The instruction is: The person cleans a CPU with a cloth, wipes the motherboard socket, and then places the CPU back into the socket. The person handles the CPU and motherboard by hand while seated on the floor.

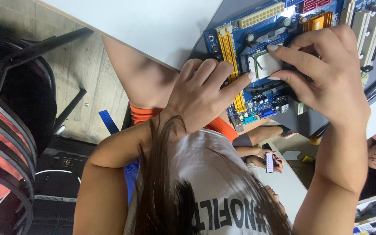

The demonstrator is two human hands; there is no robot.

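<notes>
While the board (279, 26) lies flat on a dark mat (375, 56) on the white desk (153, 21), both hands work over its middle. The board is blue, with yellow slots (228, 48) along one side, a white connector (261, 15) near its far edge, an orange heat sink (316, 21) and pale long slots (368, 26) at the right.

The chip (264, 64), a square grey-silver piece, sits in the socket (257, 45) near the board's centre, directly between the two hands. The left hand (201, 93) comes in from the lower left, its fingers loosely bent and holding nothing; its forefinger stretches out so that the tip (250, 76) touches the board at the chip's lower left corner. The right hand (327, 74) arches over the board from the right, covering part of it. Its forefinger tip (273, 47) rests at the chip's upper edge and its thumb tip (275, 78) at the lower edge, so the chip is pinched lightly between them; whether it is lifted or seated I cannot tell.

Near the bottom edge of the board are small dark capacitors (262, 99). Beyond the desk, another person's hand holds a phone (269, 162). A black chair (18, 87) stands on the wooden floor (88, 74) at the left.
</notes>
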